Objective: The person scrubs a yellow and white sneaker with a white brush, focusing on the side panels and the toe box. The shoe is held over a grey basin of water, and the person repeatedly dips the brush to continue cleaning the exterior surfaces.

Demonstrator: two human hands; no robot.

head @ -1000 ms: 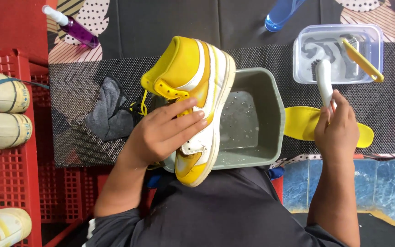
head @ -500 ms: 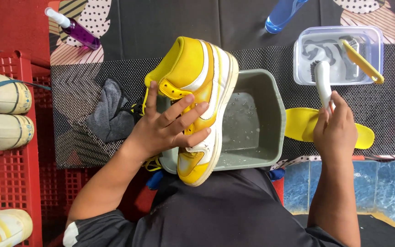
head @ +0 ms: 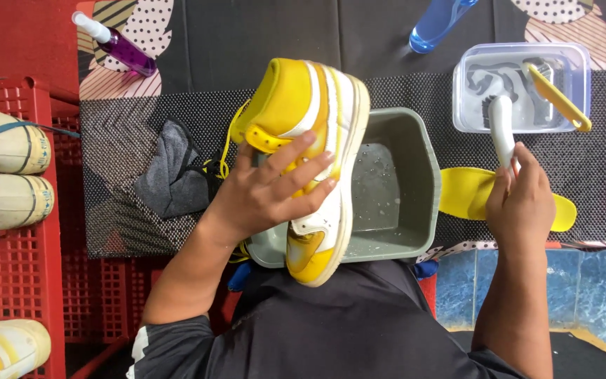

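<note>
Black mesh mat [head: 142, 126] under everything. Left hand [head: 261, 193] still gripping yellow sneaker [head: 317, 154] over grey basin [head: 415, 189], tilted slightly more upright. Right hand [head: 524, 203] wrapped round white brush [head: 503, 130], bristles dipped in clear tub [head: 583, 84] at mat's far right corner.

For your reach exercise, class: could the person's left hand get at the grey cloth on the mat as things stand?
Probably not straight away. The left hand is wrapped around the yellow and white sneaker, so it is occupied. The grey cloth lies uncovered on the mat just beside that hand, with nothing between them.
</note>
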